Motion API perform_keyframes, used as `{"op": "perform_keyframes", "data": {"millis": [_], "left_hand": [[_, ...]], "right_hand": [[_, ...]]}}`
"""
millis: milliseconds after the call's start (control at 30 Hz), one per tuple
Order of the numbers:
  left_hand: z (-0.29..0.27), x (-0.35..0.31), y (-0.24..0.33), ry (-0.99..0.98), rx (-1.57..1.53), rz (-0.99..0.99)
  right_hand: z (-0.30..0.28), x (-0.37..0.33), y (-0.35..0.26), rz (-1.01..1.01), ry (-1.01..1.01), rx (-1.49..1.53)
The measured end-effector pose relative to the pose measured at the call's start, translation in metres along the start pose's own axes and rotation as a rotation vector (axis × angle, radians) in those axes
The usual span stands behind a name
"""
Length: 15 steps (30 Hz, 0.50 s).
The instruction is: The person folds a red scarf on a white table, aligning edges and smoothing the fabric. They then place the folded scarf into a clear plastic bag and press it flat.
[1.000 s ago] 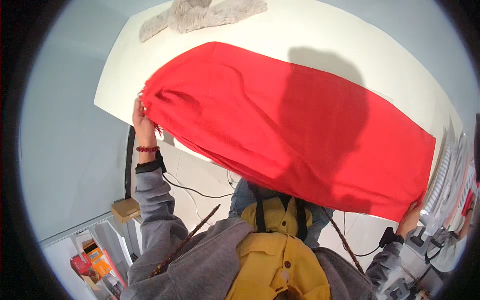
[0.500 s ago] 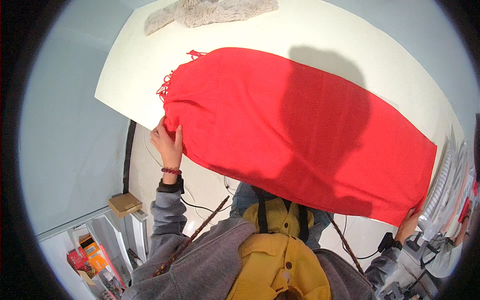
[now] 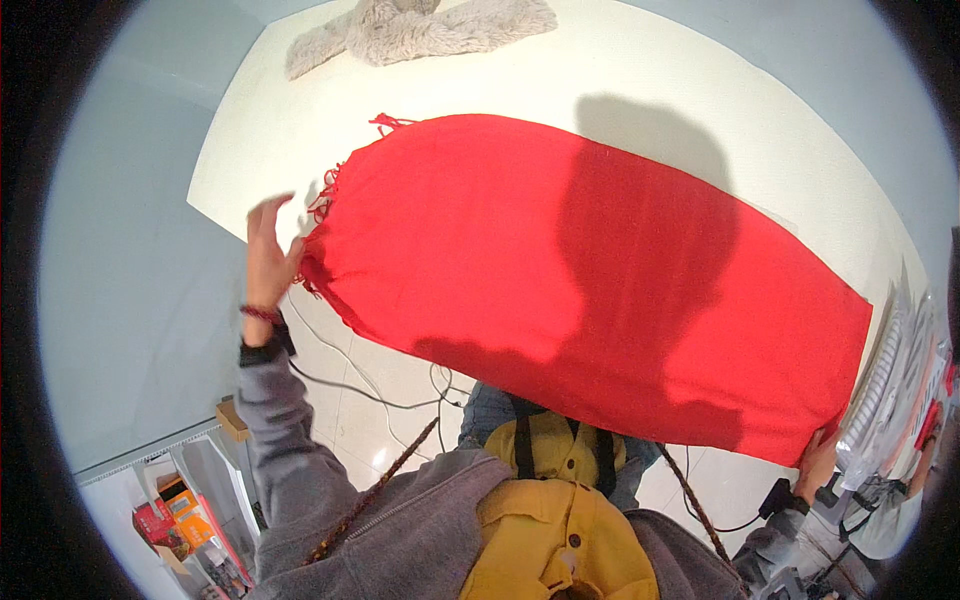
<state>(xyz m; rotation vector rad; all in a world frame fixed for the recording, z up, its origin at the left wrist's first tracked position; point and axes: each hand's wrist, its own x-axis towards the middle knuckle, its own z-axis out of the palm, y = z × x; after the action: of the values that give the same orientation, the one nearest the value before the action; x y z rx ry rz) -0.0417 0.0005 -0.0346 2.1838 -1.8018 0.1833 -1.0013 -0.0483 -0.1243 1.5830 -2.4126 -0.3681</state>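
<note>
A red fringed scarf [image 3: 480,240] lies spread lengthwise across the pale tabletop, and its near edge hangs over the front. Fringe shows along the left end. At that end my left hand [image 3: 270,258] has its fingers apart, with the thumb close to the scarf's corner; whether it touches the cloth is hard to tell. My right hand [image 3: 817,466] grips the near right corner of the scarf, its fingertips partly hidden by the cloth. The shadow of a head falls over the right half of the scarf.
A fluffy beige scarf-like piece [image 3: 440,35] lies at the table's far edge. Clear plastic-wrapped packages [image 3: 890,390] stand to the right. Cables [image 3: 375,400] run over the floor below. A shelf with red and orange boxes [image 3: 175,515] is at the lower left.
My left hand has let go of the scarf's near edge and moved left, its fingers spreading. The scarf's left end has shifted left and lies flatter; my right hand stays at its corner.
</note>
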Motion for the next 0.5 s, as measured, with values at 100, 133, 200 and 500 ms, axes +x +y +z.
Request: {"op": "perform_keyframes", "data": {"millis": [100, 133, 200, 500], "left_hand": [[-0.009, 0.067, 0.014, -0.304, -0.386, -0.101], [-0.002, 0.092, 0.020, -0.333, -0.434, -0.083], [0.022, 0.134, 0.033, -0.474, -0.395, -0.089], [0.061, 0.097, 0.115, -0.324, -0.009, 0.131]], "right_hand": [[-0.045, 0.007, -0.009, -0.060, -0.104, -0.117], [-0.062, 0.007, -0.018, -0.077, -0.101, -0.155], [-0.094, 0.009, -0.050, -0.173, 0.006, 0.020], [-0.223, -0.018, -0.219, -0.596, 0.075, 0.492]]}}
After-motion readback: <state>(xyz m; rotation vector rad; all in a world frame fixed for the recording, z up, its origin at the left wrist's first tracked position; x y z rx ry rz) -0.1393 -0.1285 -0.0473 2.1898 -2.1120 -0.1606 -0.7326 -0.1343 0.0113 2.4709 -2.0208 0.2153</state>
